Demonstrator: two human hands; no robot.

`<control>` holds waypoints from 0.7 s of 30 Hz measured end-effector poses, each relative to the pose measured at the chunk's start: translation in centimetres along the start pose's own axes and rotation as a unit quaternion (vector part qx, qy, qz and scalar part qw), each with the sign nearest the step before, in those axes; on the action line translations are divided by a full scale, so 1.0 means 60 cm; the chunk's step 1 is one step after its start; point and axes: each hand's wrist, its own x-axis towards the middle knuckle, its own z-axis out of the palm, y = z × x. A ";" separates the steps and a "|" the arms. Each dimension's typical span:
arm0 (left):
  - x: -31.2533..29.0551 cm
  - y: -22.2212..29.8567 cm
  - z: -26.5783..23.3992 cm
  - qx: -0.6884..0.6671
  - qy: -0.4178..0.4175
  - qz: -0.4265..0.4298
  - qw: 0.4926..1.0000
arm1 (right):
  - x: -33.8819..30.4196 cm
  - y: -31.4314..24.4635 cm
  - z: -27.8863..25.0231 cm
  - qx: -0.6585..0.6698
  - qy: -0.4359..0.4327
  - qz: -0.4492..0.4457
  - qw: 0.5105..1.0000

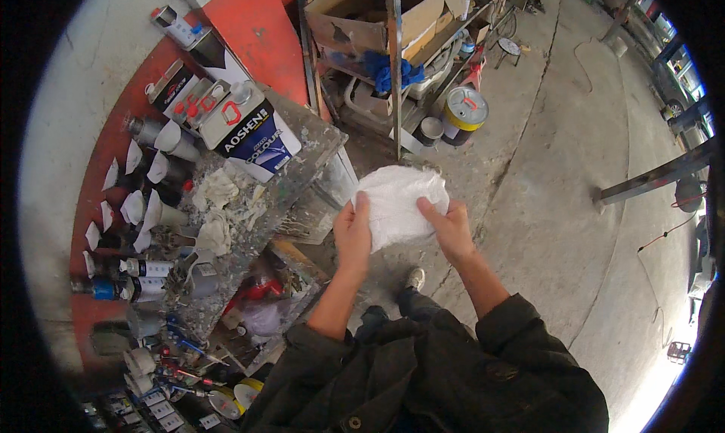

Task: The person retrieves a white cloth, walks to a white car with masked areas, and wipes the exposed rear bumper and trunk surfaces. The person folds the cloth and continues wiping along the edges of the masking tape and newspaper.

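A white cloth (399,210), wrinkled and roughly square, is stretched between my two hands in front of my body. My left hand (353,233) grips its left edge, thumb lying on top. On the opposite edge my right hand (451,229) pinches the cloth the same way, with its thumb pressed on the upper face. The other fingers of both hands are hidden beneath the cloth. Left of my hands, a paint-spattered workbench (313,150) bears a large white and blue metal can (253,135) and crumpled used rags (215,233).
Several cups with paper strainers (155,210) crowd the bench's left side. A cardboard box (362,25) sits on a shelf behind, near a metal post (394,70). A yellow-banded bucket (464,116) stands on the concrete floor (559,176). To the right is a slanting metal beam (657,178).
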 end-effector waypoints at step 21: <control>-0.031 -0.126 0.204 0.270 -0.121 0.126 0.947 | -0.025 -0.002 -0.209 0.228 0.091 0.084 0.966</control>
